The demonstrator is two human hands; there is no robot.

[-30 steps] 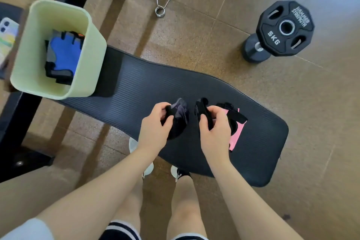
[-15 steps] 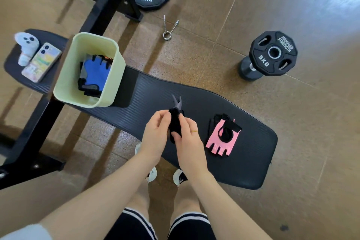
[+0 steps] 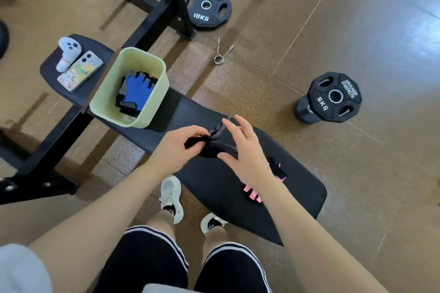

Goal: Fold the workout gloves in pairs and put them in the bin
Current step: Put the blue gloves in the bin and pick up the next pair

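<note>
Both hands are working one bundled pair of dark fabric workout gloves [image 3: 214, 146] over the black padded bench [image 3: 302, 188].
The left hand [image 3: 177, 147] is pinching them in a closed grip; the right hand [image 3: 242, 150] is holding them with thumb and loosely spread fingers. One blue pair [image 3: 137, 91] is lying in the pale green plastic bin [image 3: 112, 74]; one pink pair [image 3: 253, 194] is lying on the bench.

Bin [image 3: 100, 102] on bench [image 3: 297, 197], left of hands [image 3: 214, 147].

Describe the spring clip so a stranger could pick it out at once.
Start at the 10 kg plate lying flat on the brown floor by the black rack. Just in front of it, between that plate and the bench, lies the spring clip. It is the only thin silver wire thing there: a small coil with two straight prongs, while its neighbours are bulky and black.
</note>
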